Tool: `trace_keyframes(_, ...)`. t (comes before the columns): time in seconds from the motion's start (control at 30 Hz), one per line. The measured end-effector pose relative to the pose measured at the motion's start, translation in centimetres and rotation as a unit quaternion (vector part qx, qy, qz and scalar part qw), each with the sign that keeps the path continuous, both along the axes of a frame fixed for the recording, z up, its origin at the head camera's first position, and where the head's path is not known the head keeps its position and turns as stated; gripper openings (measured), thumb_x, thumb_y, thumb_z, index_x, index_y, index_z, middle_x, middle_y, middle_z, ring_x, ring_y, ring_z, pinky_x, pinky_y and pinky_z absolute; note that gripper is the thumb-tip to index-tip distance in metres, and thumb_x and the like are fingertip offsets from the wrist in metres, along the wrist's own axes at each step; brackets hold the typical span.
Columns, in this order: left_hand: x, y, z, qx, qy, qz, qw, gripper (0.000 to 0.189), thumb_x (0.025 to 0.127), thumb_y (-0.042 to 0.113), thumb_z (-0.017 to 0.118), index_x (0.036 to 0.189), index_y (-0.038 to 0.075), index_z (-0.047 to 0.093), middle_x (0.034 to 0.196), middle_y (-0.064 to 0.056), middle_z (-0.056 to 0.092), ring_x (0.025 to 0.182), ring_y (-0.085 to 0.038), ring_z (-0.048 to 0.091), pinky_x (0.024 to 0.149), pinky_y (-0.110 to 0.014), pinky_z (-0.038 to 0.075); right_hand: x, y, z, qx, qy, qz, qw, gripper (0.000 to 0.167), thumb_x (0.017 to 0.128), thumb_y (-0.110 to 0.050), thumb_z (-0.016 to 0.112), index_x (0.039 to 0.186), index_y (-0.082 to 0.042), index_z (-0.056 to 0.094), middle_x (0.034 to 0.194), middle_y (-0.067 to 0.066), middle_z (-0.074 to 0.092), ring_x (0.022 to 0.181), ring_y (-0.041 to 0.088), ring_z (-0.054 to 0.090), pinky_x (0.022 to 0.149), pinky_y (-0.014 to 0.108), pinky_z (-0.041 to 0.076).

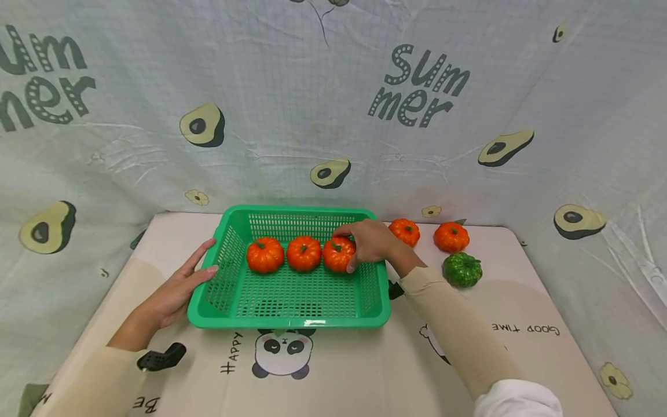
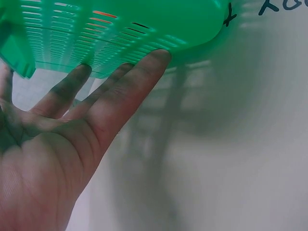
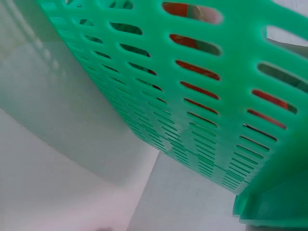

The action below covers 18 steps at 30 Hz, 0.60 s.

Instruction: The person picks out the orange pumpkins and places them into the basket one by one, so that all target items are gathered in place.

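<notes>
A green plastic basket (image 1: 289,323) with slotted walls sits on the table. Inside it, in a row, are an orange pumpkin (image 1: 265,255) at left, another orange pumpkin (image 1: 304,253) in the middle and a third orange pumpkin (image 1: 337,255) at right. My right hand (image 1: 371,240) reaches over the basket's right rim and grips the third pumpkin, thumb on the near side and fingers on the far side. My left hand (image 1: 177,289) is at the basket's left wall; the left wrist view shows its extended fingers (image 2: 130,94) against the outside of the slotted wall.
Right of the basket lie two more orange pumpkins, one (image 1: 405,231) partly behind my right hand and one (image 1: 451,237) farther right. A green pumpkin (image 1: 462,270) lies in front of them. A printed cloth (image 1: 271,168) hangs behind the table (image 1: 354,370).
</notes>
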<state>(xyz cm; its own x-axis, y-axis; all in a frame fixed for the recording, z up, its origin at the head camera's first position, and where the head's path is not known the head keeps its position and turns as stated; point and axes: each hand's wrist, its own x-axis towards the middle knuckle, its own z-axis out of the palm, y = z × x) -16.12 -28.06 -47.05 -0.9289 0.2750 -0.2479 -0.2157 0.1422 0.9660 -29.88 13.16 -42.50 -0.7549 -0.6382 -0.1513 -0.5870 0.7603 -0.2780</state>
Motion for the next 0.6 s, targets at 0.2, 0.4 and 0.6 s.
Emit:
trace_keyframes(0.2, 0.04, -0.13, -0.03, 0.009, -0.003, -0.002, 1.0000, 0.073, 0.113, 0.033, 0.044, 0.165, 0.047, -0.006, 0.171, -0.028, 0.001, 0.118, -0.001, 0.057, 0.092, -0.026, 0.057, 0.13, -0.14, -0.01, 0.010, 0.013, 0.005, 0.9999, 0.081, 0.068, -0.037, 0.098, 0.142, -0.027, 0.065, 0.135, 0.004, 0.072, 0.113, 0.025, 0.065, 0.097, 0.045, 0.054)
trace_keyframes(0.4, 0.11, -0.05, 0.02, 0.013, -0.006, -0.003, 0.9999, 0.074, 0.113, 0.033, 0.044, 0.165, 0.046, -0.007, 0.171, -0.028, 0.003, 0.117, 0.001, 0.058, 0.092, -0.025, 0.057, 0.35, -0.17, -0.08, 0.018, 0.016, 0.005, 0.9997, 0.081, 0.069, -0.039, 0.097, 0.142, -0.027, 0.064, 0.134, 0.004, 0.072, 0.109, 0.026, 0.065, 0.096, 0.044, 0.054)
trace_keyframes(0.6, 0.11, 0.04, 0.13, 0.010, -0.006, 0.001, 0.9999, 0.074, 0.113, 0.032, 0.045, 0.165, 0.047, -0.005, 0.171, -0.029, 0.003, 0.117, 0.001, 0.058, 0.092, -0.025, 0.056, 0.37, -0.25, -0.20, 0.034, 0.025, 0.007, 0.9991, 0.080, 0.071, -0.040, 0.096, 0.143, -0.027, 0.063, 0.134, 0.003, 0.072, 0.112, 0.029, 0.064, 0.099, 0.046, 0.052)
